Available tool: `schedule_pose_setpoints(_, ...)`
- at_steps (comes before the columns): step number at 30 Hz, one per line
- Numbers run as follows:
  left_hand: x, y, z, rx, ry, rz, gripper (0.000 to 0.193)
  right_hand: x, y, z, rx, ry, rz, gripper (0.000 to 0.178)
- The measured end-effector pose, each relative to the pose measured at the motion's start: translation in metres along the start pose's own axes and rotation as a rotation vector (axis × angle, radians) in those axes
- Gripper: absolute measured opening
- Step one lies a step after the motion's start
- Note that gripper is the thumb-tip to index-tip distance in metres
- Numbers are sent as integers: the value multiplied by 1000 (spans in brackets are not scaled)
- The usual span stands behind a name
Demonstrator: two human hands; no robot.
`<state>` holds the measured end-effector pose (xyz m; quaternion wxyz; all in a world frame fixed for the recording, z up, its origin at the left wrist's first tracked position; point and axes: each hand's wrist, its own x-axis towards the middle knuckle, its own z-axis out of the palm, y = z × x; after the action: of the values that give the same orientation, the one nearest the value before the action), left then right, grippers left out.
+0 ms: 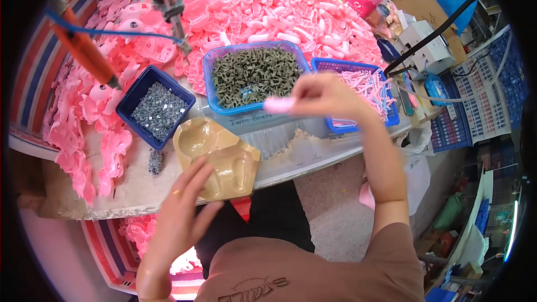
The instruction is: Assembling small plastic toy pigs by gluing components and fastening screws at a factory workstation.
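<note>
My right hand (324,96) pinches a small pink plastic piece (279,104) in front of a blue bin (238,111) of dark green small parts (254,72). Motion blurs this hand and the piece, so its exact kind is unclear. My left hand (187,210) has its fingers spread and holds nothing; its fingertips are over the lower left edge of a tan moulded fixture (224,156) with hollows, lying at the table's front edge. I cannot tell whether they touch it. The fixture's hollows hold no part.
Pink moulded parts (279,14) heap across the back and left. A dark blue tub (130,120) holds small screws (159,109). A blue basket (394,118) has thin pink and white sticks. An orange screwdriver (84,45) and a metal tool (168,0) hang above the table's left side.
</note>
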<state>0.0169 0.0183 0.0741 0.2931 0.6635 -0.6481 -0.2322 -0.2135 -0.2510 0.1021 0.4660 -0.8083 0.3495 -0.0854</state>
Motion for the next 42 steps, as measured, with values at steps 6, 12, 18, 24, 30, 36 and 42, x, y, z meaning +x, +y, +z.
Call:
schedule_pose_setpoints(6,49,2,61,-47,62,191,50,-18,-26,57,38,-348,-306,19)
schedule_pose_setpoints(12,31,-6,55,-29,192,186,29,87,74,-34,-470,570,-190,19)
schedule_pose_setpoints(18,14,-12,52,142,207,348,40,164,105,-68,-1065,631,-133,37)
schedule_pose_setpoints(24,-8,-36,58,341,263,401,44,158,103,-78,-567,821,-190,36)
schedule_pose_setpoints(30,-4,-46,77,352,199,403,41,105,62,-39,206,347,-139,32)
schedule_pose_setpoints(36,7,-30,90,247,194,333,39,37,10,30,386,-5,-135,29)
schedule_pose_setpoints(42,6,-31,100,351,243,304,35,17,-12,87,442,-150,-55,29)
